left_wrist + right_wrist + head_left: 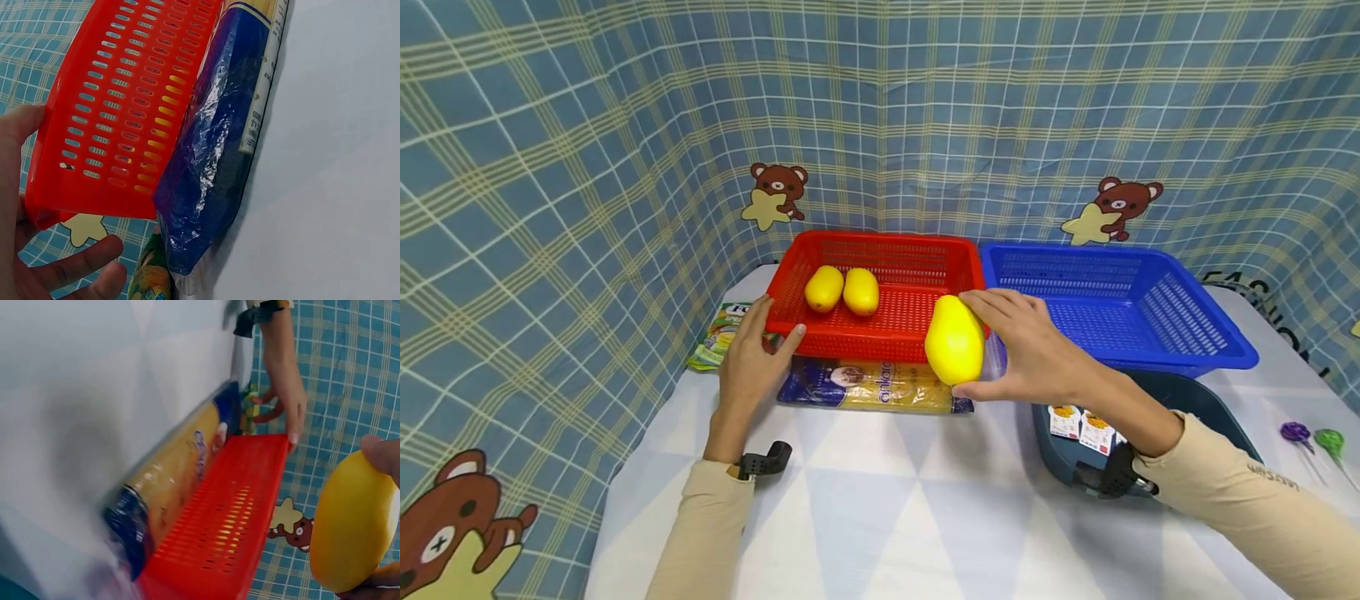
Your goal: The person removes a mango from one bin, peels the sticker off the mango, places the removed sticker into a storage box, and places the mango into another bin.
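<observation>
My right hand [1030,350] grips a yellow mango [954,341] over the near right corner of the red basket [887,250]; the right wrist view shows the same mango [353,522] beside the basket's wall [219,537]. Two more yellow mangoes [825,288] [861,291] lie inside the basket at its left. My left hand [752,354] holds the basket's near left corner, thumb on the rim, and the left wrist view shows its fingers [69,265] curled under the corner [119,119].
A pasta packet [872,385] lies in front of the red basket, a green snack bag [718,337] at its left. A blue basket [1112,304] stands at the right, a dark tub [1150,417] with small cartons before it. Two lollipops [1311,437] lie far right.
</observation>
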The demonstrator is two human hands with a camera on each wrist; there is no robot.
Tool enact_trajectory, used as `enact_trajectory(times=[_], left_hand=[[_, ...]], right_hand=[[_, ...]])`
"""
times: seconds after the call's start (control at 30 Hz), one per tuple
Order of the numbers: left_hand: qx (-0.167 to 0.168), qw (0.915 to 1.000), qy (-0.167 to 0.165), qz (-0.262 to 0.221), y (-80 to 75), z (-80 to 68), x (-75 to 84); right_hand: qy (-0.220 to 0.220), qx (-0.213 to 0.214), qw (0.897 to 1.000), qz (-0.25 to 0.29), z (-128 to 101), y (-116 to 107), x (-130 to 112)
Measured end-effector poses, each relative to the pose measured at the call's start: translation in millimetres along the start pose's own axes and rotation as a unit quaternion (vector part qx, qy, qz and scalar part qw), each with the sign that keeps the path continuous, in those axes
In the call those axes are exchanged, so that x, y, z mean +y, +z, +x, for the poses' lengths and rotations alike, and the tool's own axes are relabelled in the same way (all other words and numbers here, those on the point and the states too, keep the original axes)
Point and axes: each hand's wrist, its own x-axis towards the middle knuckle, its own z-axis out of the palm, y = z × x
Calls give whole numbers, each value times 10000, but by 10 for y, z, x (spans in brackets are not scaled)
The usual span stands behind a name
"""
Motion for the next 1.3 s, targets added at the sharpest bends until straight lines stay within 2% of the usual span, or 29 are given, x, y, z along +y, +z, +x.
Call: enact_trajectory(times=[0.43, 0.67, 1.03, 1.3], left_hand=[[6, 9998, 10, -187, 44, -19, -17], [118, 9997, 26, -231, 50, -11, -18], [32, 9997, -14, -254, 47, -12, -24], [-26, 9998, -82, -204, 25, -24, -14]], right_hand=[[448, -286, 9982, 291, 704, -123, 206], [476, -339, 9978, 300, 1107, -108, 387], [655, -808, 9946, -4, 1628, -37, 638], [750, -1199, 9899, -46, 1903, 146, 749]])
